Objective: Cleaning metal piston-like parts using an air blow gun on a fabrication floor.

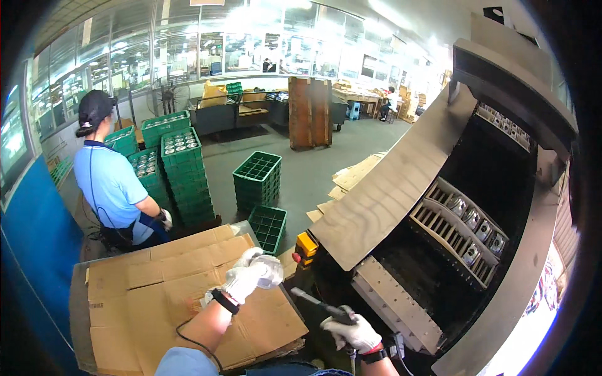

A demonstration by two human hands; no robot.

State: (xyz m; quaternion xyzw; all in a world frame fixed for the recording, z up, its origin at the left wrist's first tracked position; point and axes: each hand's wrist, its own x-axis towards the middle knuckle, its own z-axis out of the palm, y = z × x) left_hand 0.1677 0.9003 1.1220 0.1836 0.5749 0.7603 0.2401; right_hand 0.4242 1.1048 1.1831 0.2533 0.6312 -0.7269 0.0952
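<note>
My left hand (243,277), in a white glove with a black band at the wrist, is closed round a shiny, rounded silver metal part (271,273) above the cardboard-covered table. Its underside and exact shape are hard to make out. Lower right, my gloved right hand (356,333) grips an air blow gun (326,308) with a black body and a long metal nozzle. That nozzle points up and left towards the metal part, apart from it. Flattened brown cardboard (157,301) lies below my left hand.
A large machine (382,219) on the right carries slotted racks (448,229) with metal parts. A yellow box with a red button (305,249) sits at its corner. Green crates (257,178) stand beyond the table, and a co-worker in blue (113,175) stands at left.
</note>
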